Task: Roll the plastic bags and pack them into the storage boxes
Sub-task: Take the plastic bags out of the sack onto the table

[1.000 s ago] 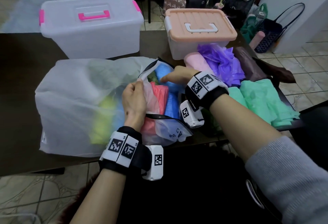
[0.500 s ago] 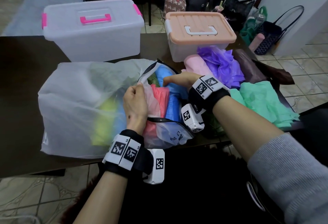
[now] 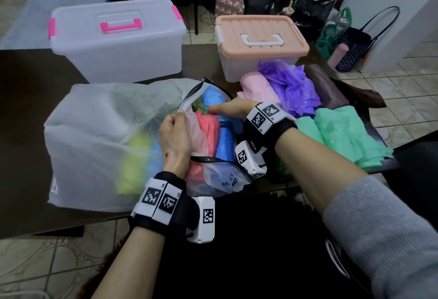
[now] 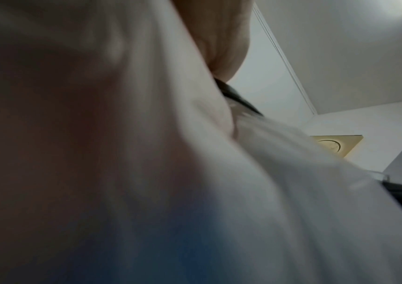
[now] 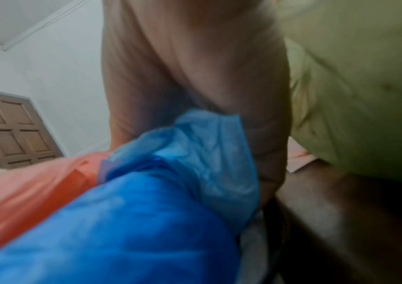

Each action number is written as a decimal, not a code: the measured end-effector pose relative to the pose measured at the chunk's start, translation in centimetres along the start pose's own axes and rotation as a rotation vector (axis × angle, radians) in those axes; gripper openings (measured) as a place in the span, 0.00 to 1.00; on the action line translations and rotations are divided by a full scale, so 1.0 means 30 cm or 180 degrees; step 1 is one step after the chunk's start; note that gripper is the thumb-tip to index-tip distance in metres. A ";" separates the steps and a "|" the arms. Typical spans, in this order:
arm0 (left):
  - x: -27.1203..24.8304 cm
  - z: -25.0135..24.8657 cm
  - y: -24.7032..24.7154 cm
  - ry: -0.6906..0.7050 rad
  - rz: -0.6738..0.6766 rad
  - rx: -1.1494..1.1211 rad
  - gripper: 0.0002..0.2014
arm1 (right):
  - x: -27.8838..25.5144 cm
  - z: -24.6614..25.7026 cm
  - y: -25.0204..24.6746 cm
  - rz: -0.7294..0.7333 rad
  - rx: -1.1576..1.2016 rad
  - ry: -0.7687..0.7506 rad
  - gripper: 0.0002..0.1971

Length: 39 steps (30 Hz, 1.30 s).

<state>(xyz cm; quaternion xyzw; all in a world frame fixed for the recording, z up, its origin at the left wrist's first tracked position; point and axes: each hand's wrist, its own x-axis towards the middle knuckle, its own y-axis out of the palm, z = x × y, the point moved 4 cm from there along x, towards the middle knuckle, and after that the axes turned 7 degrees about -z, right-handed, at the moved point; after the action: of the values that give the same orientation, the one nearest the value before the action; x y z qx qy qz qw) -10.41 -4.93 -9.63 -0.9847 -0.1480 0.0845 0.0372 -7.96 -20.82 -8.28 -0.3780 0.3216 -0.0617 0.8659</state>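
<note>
Dark counter (image 3: 28, 99), big white bag (image 3: 94, 137) on top. Left hand (image 3: 174, 138) pinching bag's rim. Right hand (image 3: 233, 109) inside on blue bag (image 3: 225, 142); grip unclear.

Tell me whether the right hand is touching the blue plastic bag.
Touching. The right wrist view shows the right hand gripping the blue plastic bag, film bunched against the palm.
</note>
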 end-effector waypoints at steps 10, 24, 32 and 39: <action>0.033 0.045 -0.018 -0.0238 0.0076 -0.0309 0.15 | -0.036 0.029 -0.100 0.0455 0.1741 0.0368 0.14; 0.023 0.037 -0.013 -0.0227 0.0063 -0.0387 0.17 | -0.025 -0.127 -0.378 -0.1368 0.0660 -0.0148 0.21; 0.036 0.052 -0.017 -0.0289 0.0049 -0.0354 0.16 | 0.028 -0.212 -0.285 -0.1895 -0.0931 0.0211 0.33; 0.031 0.048 -0.016 -0.0242 0.0090 -0.0298 0.15 | -0.011 -0.222 -0.346 -0.1794 -0.0481 0.0242 0.38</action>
<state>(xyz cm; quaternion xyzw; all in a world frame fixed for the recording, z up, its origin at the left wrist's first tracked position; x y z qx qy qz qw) -9.93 -4.12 -11.13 -0.9834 -0.1392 0.1154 -0.0157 -10.84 -32.12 -4.28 -0.5133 0.2398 -0.2898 0.7714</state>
